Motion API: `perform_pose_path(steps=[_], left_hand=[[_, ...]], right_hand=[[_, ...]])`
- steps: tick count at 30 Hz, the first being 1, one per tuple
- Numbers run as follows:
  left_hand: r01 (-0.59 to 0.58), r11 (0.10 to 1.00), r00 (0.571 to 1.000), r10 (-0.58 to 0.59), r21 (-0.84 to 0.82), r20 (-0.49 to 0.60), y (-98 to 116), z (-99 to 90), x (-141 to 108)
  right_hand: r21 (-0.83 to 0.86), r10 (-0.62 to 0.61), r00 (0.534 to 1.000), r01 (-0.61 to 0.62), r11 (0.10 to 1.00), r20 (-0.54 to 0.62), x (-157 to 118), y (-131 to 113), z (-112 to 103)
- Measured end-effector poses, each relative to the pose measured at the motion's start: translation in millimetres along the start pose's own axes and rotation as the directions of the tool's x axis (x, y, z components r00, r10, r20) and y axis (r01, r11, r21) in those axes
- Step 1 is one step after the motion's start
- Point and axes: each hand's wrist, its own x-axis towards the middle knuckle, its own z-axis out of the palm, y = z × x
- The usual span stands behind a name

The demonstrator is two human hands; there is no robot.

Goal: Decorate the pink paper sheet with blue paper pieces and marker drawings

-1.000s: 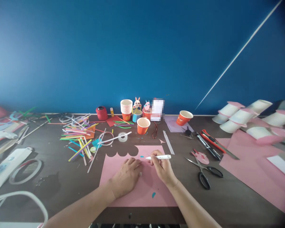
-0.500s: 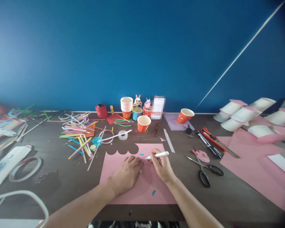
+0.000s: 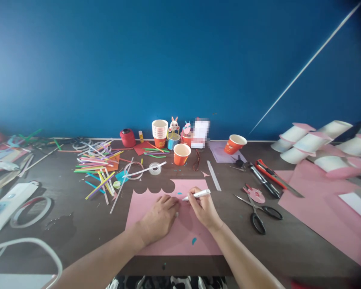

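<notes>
A sheet of pink paper (image 3: 185,237) lies before me, with scalloped cuts along its upper left edge. My left hand (image 3: 161,214) rests flat on it, palm down, fingers stretched toward the pen's tip. In a writing grip, my right hand (image 3: 205,208) is closed on a white pen (image 3: 201,195) whose tip points left, at or just over the paper beside my left fingertips. Any mark under the tip is too small to make out. Small blue paper scraps (image 3: 194,241) lie on the sheet.
Scissors (image 3: 255,210) lie partly spread at right, near a red utility knife (image 3: 270,174) and larger pink paper (image 3: 321,208). Paper cups (image 3: 182,154) stand at the back. Colourful strips (image 3: 98,162), a tape roll (image 3: 155,169) and a power strip (image 3: 12,206) are leftward.
The whole view has shifted slightly upward. My right hand and the pen have moved a little left relative to the paper; my left hand stays in place on the sheet.
</notes>
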Motion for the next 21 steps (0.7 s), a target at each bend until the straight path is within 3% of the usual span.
perform_pose_path(steps=[21], left_hand=[[0.023,1.0,1.0,-0.023,0.013,0.01,-0.8,1.4,-2.9]], right_hand=[[-0.014,0.007,1.0,-0.006,1.0,0.018,0.1,5.2,0.6]])
